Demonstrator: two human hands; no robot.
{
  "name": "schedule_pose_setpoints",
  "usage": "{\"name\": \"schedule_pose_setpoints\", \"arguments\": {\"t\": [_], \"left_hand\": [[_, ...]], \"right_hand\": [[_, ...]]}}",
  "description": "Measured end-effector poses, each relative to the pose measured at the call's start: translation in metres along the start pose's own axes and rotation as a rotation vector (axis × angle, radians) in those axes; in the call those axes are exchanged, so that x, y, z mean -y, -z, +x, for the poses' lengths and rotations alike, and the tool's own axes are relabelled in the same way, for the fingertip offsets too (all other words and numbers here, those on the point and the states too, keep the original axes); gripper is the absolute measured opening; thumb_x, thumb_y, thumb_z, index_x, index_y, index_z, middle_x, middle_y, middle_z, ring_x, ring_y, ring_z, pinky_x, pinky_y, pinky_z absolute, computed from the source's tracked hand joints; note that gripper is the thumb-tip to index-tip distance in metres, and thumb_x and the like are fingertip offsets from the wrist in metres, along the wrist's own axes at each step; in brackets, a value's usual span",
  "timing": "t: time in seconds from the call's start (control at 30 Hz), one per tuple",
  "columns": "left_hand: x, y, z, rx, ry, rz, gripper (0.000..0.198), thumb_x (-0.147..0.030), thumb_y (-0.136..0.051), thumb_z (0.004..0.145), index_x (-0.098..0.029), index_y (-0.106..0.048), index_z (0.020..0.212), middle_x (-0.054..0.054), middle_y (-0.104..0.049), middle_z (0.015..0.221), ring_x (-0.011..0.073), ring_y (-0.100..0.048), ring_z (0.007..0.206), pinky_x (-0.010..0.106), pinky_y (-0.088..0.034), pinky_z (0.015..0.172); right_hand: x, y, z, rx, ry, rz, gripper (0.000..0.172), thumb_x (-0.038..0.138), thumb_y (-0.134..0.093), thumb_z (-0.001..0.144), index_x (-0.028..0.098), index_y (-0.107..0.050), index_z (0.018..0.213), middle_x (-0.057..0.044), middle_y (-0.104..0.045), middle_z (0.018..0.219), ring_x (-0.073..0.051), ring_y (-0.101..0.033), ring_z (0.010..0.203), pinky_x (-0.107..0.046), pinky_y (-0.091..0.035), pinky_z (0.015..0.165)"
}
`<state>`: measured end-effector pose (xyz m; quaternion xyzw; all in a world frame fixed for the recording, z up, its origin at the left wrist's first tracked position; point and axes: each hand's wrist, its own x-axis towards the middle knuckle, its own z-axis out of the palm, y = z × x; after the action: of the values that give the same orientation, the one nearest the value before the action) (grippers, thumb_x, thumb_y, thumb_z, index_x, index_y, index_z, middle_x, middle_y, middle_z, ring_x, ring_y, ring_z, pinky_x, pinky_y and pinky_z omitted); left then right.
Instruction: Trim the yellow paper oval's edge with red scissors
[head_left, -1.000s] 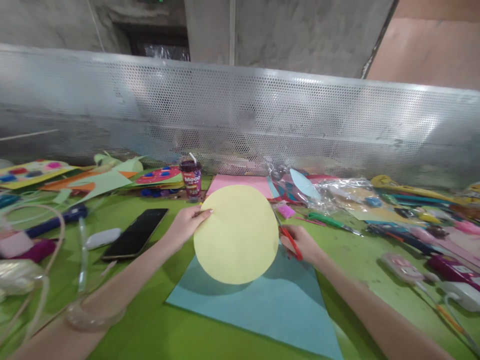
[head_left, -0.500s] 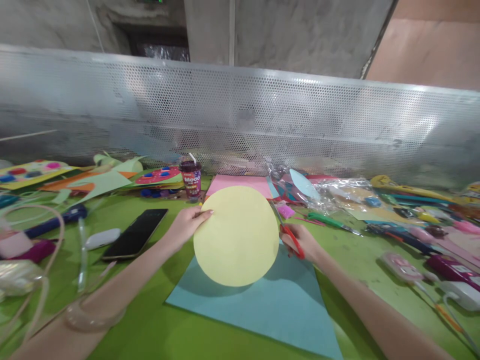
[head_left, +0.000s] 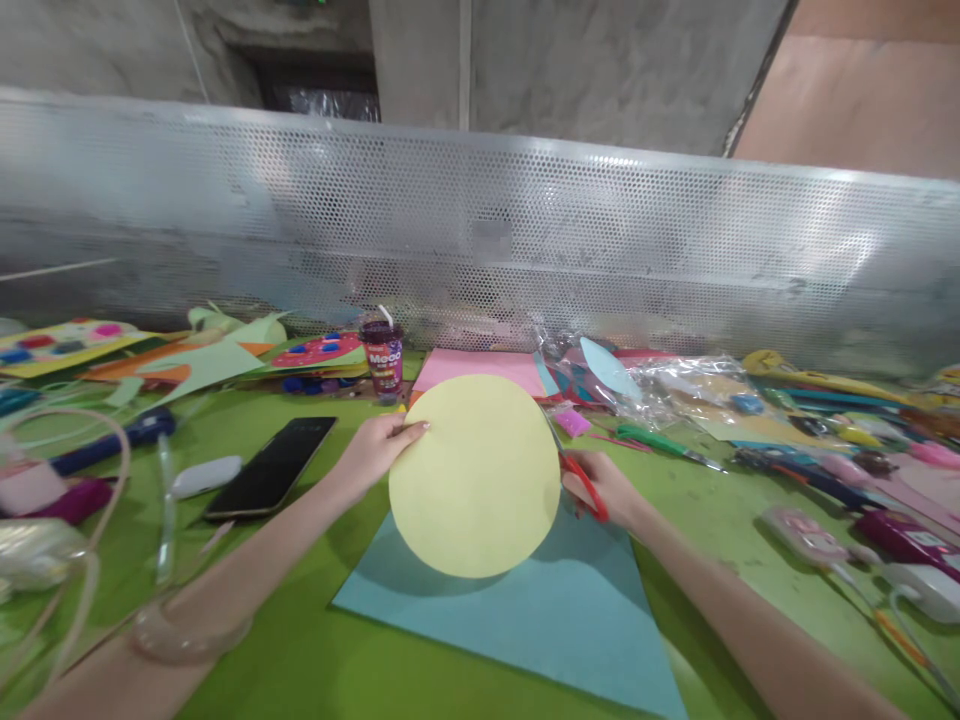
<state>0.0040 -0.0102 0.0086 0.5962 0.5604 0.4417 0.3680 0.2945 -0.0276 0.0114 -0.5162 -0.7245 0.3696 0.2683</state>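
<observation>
A round pale-yellow paper disc (head_left: pixel 475 478) is held up at the middle of the view, above a sheet of blue paper (head_left: pixel 525 630) on the table. My left hand (head_left: pixel 381 446) pinches the disc's upper left edge, thumb on the near face and fingers behind. In my right hand (head_left: pixel 600 484) are red-handled scissors (head_left: pixel 585 486), closed in by the fingers at the disc's right edge. The blades are mostly hidden behind the disc, so I cannot tell whether they touch the paper.
On the green table (head_left: pixel 262 620), a phone (head_left: pixel 271 470) and a white case (head_left: pixel 206 477) lie left. Behind stand a drink cup (head_left: pixel 383 362) and pink paper (head_left: pixel 480 372). A green-handled craft knife (head_left: pixel 667 446) lies right. A perforated metal panel (head_left: pixel 480 230) rises at the back.
The disc has shifted very slightly right and down in my left hand. The scissors blades show less beside its edge, and the red handles have tilted a little.
</observation>
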Motion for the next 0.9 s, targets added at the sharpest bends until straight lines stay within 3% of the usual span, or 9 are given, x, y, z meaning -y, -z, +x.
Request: {"name": "schedule_pose_setpoints", "arguments": {"t": [0.57, 0.73, 0.9], "left_hand": [[0.0029, 0.0012, 0.0025, 0.002, 0.01, -0.023, 0.038, -0.047, -0.056, 0.064, -0.014, -0.064, 0.081, 0.008, -0.069, 0.075, 0.0225, -0.061, 0.064, 0.027, -0.044, 0.052], [0.004, 0.0021, 0.0033, -0.087, -0.004, -0.088, 0.039, -0.049, -0.057, 0.063, -0.013, -0.063, 0.078, 0.006, -0.068, 0.073, 0.0223, -0.061, 0.065, 0.028, -0.045, 0.055], [0.0084, 0.0005, 0.0062, -0.204, -0.002, -0.346, 0.038, -0.045, -0.06, 0.063, -0.015, -0.061, 0.086, 0.005, -0.067, 0.083, 0.0209, -0.06, 0.077, 0.027, -0.047, 0.063]], "right_hand": [[-0.0023, -0.0003, 0.0009, -0.076, -0.048, -0.008, 0.013, 0.027, -0.042, 0.068, 0.015, -0.047, 0.065, 0.005, -0.044, 0.046, -0.008, -0.048, 0.035, -0.017, -0.039, 0.033], [-0.0049, 0.0007, 0.0052, -0.147, -0.039, 0.025, 0.019, 0.034, -0.044, 0.07, 0.017, -0.041, 0.061, 0.006, -0.04, 0.043, -0.008, -0.045, 0.033, -0.02, -0.04, 0.033], [-0.0054, 0.0021, 0.0061, -0.214, -0.037, 0.033, 0.025, 0.037, -0.047, 0.07, 0.018, -0.037, 0.057, 0.007, -0.039, 0.043, -0.008, -0.044, 0.033, -0.02, -0.038, 0.033]]}}
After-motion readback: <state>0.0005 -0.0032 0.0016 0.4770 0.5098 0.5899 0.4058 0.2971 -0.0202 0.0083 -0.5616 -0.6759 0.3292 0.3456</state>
